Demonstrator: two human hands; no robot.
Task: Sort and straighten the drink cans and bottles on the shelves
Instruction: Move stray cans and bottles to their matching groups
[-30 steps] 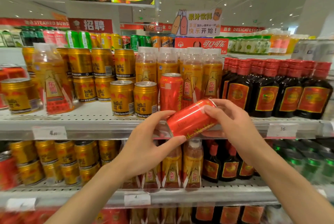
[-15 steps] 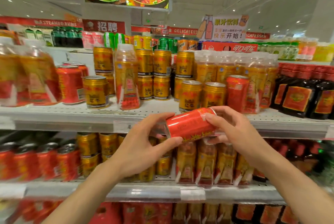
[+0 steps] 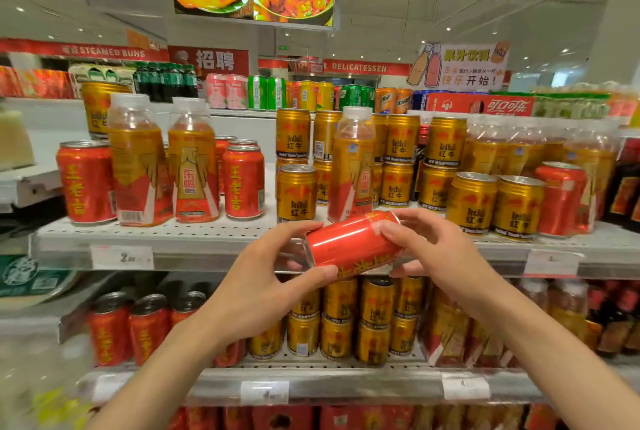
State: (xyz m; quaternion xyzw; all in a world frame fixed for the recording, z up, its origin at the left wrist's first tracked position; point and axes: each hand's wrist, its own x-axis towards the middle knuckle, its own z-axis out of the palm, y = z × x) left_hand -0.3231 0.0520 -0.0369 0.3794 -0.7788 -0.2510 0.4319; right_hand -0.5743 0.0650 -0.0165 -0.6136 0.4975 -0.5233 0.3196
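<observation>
Now your view has swung to the left along the shelf [image 3: 207, 235], while the red can [image 3: 349, 244] has stayed between your two hands at the centre of the frame. I think this means you are searching for its group: the same red cans [image 3: 244, 181] have come into view at the middle left of the frame, beside two tall bottles [image 3: 194, 166]. Your left hand [image 3: 273, 277] holds the can's bottom end, with the thumb under its body; your right hand [image 3: 433, 249] holds the top end with bent fingers. The can lies almost flat, its long axis running from lower left to upper right, top towards the gold cans [image 3: 495, 204]. It must still be turned upright
</observation>
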